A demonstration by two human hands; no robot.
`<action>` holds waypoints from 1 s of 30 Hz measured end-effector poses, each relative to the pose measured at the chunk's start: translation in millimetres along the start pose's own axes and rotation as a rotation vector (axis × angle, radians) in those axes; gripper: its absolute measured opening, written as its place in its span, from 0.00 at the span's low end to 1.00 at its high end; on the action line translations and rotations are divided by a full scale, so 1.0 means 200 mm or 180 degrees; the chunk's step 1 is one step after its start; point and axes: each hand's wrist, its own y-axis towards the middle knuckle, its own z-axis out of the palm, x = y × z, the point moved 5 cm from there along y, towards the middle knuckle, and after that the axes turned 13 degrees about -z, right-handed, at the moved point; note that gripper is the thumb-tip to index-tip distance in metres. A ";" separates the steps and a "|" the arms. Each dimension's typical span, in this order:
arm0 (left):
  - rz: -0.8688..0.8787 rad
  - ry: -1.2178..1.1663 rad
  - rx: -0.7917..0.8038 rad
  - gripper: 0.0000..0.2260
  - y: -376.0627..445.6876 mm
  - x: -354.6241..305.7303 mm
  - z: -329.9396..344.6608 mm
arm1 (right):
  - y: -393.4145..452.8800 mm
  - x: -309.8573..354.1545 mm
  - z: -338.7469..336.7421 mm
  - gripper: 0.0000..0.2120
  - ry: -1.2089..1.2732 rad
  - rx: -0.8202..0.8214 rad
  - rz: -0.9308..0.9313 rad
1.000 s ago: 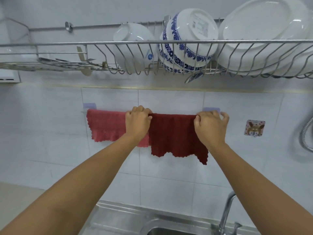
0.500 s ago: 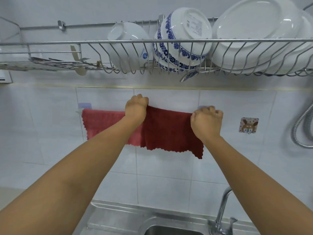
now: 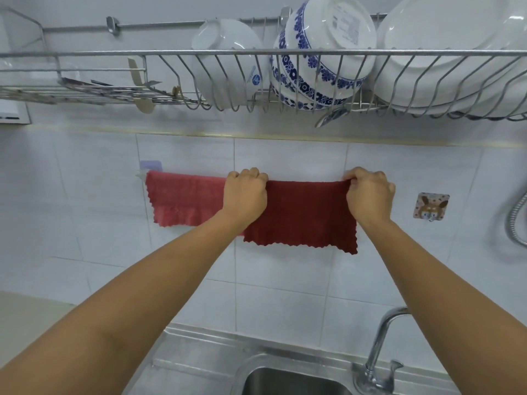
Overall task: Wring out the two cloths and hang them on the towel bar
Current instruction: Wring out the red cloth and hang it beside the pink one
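Observation:
A light red cloth hangs over the left part of the towel bar on the tiled wall. To its right a dark red cloth is draped over the same bar, spread flat. My left hand grips the dark cloth's upper left corner at the bar. My right hand pinches its upper right corner. The bar itself is almost wholly covered by the cloths and my hands; only its left mount shows.
A wire dish rack with white bowls, a blue-patterned bowl and plates hangs just above. A steel sink and tap sit below. A sticker hook and shower hose are on the right.
The dark cloth's top edge, raised at the left half a second ago, now lies level along the bar. Both hands stay gripping its upper corners and sit slightly wider apart.

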 end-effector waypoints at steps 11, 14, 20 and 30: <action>-0.0120 0.0133 0.0355 0.21 -0.08 -0.07 0.03 | -0.13 0.08 -0.03 0.13 -0.1192 -0.0014 -0.0570; -0.0142 0.0164 0.0430 0.21 -0.08 -0.07 0.03 | -0.11 0.08 -0.02 0.13 -0.1432 0.0347 -0.0589; -0.0095 0.0168 0.0557 0.26 -0.10 -0.06 0.03 | -0.12 0.12 -0.02 0.17 -0.1255 0.0458 -0.0551; -0.0063 0.0214 0.0859 0.29 -0.13 -0.06 0.07 | -0.17 0.11 0.02 0.25 -0.1292 0.0842 -0.0601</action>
